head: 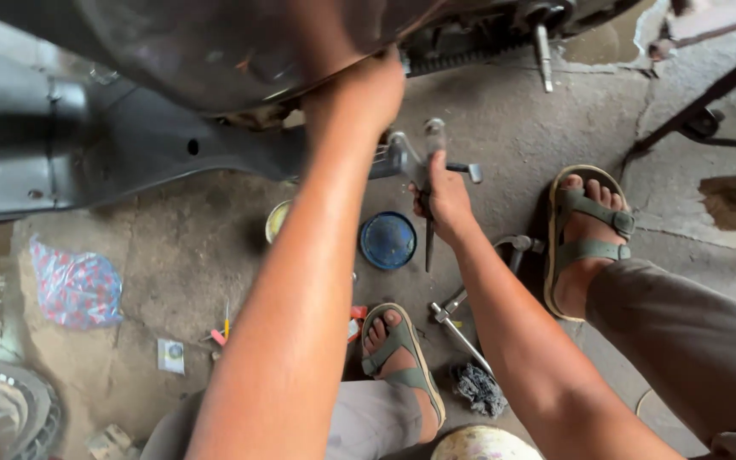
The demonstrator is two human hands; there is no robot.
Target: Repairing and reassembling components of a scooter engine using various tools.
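two bare forearms fill the foreground, reaching down and away from the camera. right hand [443, 200] is clenched around a dark slim tool [428, 243] whose shaft hangs straight down below the fist, its tip ending just beside a round blue lid [388, 240] on the concrete floor [215, 247]. above the fist a pale metal piece rises, close to a grey metal lever [402, 153] sticking out from the machine. left hand [366, 89] is pressed up against the dark underside of the vehicle body [198, 51]; its fingers curl out of sight over the edge, so what they grip cannot be told. between the forearms, a yellowish round tin [276, 220] peeks out beside the left arm. lower down, two feet in olive sandals rest on the floor, the left one [398, 349] between the arms, the right one [585, 234] well apart to the side. a long metal wrench [462, 328] lies between the feet, with a grey rag [479, 390] near its lower end. far off to the left lies a patterned plastic bag [77, 283].
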